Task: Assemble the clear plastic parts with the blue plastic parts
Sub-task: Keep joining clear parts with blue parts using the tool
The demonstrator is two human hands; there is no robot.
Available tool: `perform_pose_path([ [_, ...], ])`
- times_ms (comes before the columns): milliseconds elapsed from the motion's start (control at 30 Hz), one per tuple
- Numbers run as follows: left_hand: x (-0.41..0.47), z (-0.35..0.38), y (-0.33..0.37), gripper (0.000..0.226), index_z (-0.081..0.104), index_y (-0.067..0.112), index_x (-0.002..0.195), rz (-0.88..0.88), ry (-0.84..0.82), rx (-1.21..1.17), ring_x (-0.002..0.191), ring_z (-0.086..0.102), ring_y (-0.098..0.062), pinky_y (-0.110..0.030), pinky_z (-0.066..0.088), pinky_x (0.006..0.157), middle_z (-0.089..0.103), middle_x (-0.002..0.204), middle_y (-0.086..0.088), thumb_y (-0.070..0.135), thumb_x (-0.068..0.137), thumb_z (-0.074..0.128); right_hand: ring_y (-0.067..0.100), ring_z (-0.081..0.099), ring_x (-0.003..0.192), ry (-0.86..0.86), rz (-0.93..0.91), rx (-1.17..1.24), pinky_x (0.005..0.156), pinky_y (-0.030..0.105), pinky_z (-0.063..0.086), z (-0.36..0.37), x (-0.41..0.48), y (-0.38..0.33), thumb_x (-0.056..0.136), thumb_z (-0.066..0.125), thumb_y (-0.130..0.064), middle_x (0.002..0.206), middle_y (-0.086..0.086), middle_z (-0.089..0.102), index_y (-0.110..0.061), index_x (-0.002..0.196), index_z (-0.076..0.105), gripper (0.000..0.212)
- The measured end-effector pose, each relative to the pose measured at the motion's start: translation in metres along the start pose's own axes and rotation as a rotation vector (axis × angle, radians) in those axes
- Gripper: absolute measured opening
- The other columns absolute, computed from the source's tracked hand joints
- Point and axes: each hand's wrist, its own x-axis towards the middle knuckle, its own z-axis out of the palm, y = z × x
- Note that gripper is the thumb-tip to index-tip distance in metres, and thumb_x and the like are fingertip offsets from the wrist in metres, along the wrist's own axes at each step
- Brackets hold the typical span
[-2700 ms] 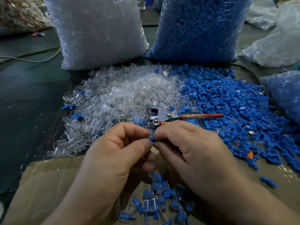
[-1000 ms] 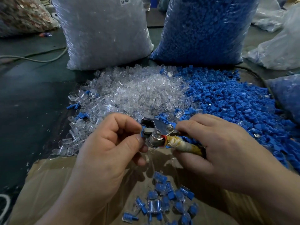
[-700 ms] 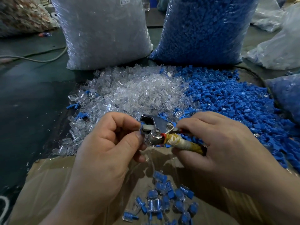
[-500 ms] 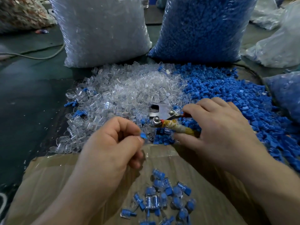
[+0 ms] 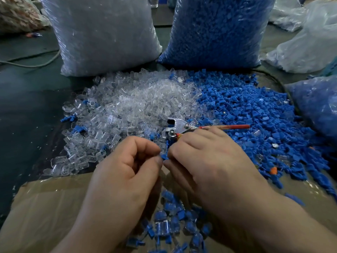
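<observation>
hold: we are pinching a small blue plastic part (image 5: 164,157) above the near edge of the counter (image 5: 27,106) | left grip (image 5: 125,172) is clasping its left side, right grip (image 5: 211,167) its right, both equally near | axis: hidden by fingertips | clear mate: not showing

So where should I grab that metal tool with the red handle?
Take the long red handle, coming from the right and above. The tool lies flat on the blue pieces, metal head to the left, that handle sticking out free to the right. Its near part is tucked behind the right hand.
</observation>
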Motion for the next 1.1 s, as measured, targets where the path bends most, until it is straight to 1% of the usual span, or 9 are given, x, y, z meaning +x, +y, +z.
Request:
perform_pose_path([
  [167, -0.004, -0.003, 0.005, 0.022, 0.066, 0.045, 0.096, 0.126, -0.025, 0.026, 0.063, 0.067, -0.003, -0.01, 0.048, 0.053, 0.071, 0.074, 0.014, 0.052, 0.076, 0.06, 0.025, 0.054, 0.074, 0.032, 0.0, 0.004, 0.071, 0.042, 0.044, 0.0, -0.001, 0.002, 0.097, 0.036, -0.035, 0.079, -0.001, 0.057, -0.018, 0.085, 0.06, 0.032],
  [267, -0.002, -0.003, 0.005, 0.015, 0.07, 0.039, 0.091, 0.034, -0.021, -0.165, 0.054, 0.065, -0.005, -0.017, 0.05, 0.05, 0.069, 0.066, 0.004, 0.053, 0.087, 0.068, 0.025, 0.052, 0.07, 0.074, -0.029, 0.036, 0.068, 0.042, 0.044, 0.0, -0.003, 0.002, 0.097, 0.041, -0.032, 0.076, 0.0, 0.055, -0.017, 0.079, 0.058, 0.029],
  [467, 0.004, -0.012, 0.003, 0.051, 0.059, 0.022, 0.075, 0.048, -0.178, -0.062, 0.046, 0.045, -0.002, -0.017, 0.038, 0.041, 0.052, 0.052, 0.008, 0.069, 0.089, 0.046, 0.019, 0.05, 0.073, 0.029, -0.093, 0.114, 0.068, 0.033, 0.042, -0.005, -0.001, -0.006, 0.096, 0.042, -0.028, 0.079, -0.002, 0.056, -0.015, 0.081, 0.06, 0.027],
  [533, 0.003, -0.013, 0.005, 0.043, 0.063, 0.027, 0.081, 0.121, -0.198, -0.087, 0.047, 0.047, -0.003, -0.02, 0.04, 0.041, 0.055, 0.054, 0.007, 0.069, 0.08, 0.052, 0.012, 0.047, 0.067, -0.025, 0.06, 0.307, 0.06, 0.029, 0.037, -0.007, -0.002, -0.011, 0.094, 0.044, -0.033, 0.07, -0.008, 0.051, -0.02, 0.073, 0.053, 0.027],
  [667, -0.001, -0.015, 0.01, 0.033, 0.064, 0.036, 0.096, 0.317, -0.29, -0.05, 0.059, 0.062, -0.017, -0.037, 0.052, 0.048, 0.066, 0.076, -0.001, 0.066, 0.087, 0.055, 0.016, 0.04, 0.051, -0.291, 0.549, 1.178, 0.049, 0.035, 0.028, -0.015, -0.004, -0.01, 0.073, 0.048, -0.032, 0.053, 0.001, 0.044, -0.016, 0.055, 0.05, 0.024],
  [733, 0.0, -0.021, 0.011, 0.023, 0.064, 0.037, 0.092, 0.328, -0.25, 0.07, 0.063, 0.066, -0.014, -0.027, 0.053, 0.047, 0.068, 0.078, 0.004, 0.058, 0.087, 0.058, 0.018, 0.039, 0.05, -0.316, 0.526, 1.032, 0.048, 0.036, 0.029, -0.017, -0.004, -0.004, 0.077, 0.049, -0.034, 0.052, 0.001, 0.044, -0.017, 0.055, 0.051, 0.028],
  [800, 0.005, -0.028, 0.008, 0.012, 0.062, 0.037, 0.084, 0.289, -0.122, 0.262, 0.063, 0.064, -0.002, -0.01, 0.049, 0.051, 0.068, 0.075, 0.017, 0.049, 0.084, 0.06, 0.009, 0.044, 0.048, -0.22, 0.433, 0.576, 0.049, 0.034, 0.039, -0.014, -0.005, 0.002, 0.085, 0.045, -0.046, 0.055, -0.002, 0.05, -0.017, 0.068, 0.051, 0.034],
  [900, 0.011, -0.032, 0.003, 0.013, 0.06, 0.035, 0.073, 0.2, -0.122, 0.56, 0.072, 0.059, 0.01, -0.013, 0.037, 0.039, 0.061, 0.078, 0.035, 0.047, 0.078, 0.062, 0.005, 0.054, 0.062, -0.187, 0.338, 0.058, 0.059, 0.034, 0.05, -0.009, -0.01, 0.006, 0.09, 0.033, -0.061, 0.071, -0.012, 0.059, -0.028, 0.082, 0.051, 0.038],
  [1100, 0.005, -0.021, 0.005, 0.024, 0.055, 0.042, 0.08, 0.276, -0.348, 0.662, 0.077, 0.057, 0.007, -0.014, 0.041, 0.051, 0.057, 0.091, 0.028, 0.063, 0.075, 0.044, 0.021, 0.061, 0.082, -0.161, 0.276, -0.097, 0.049, 0.032, 0.029, 0.007, -0.008, 0.005, 0.086, 0.029, -0.075, 0.105, -0.014, 0.059, -0.037, 0.114, 0.038, 0.048],
])
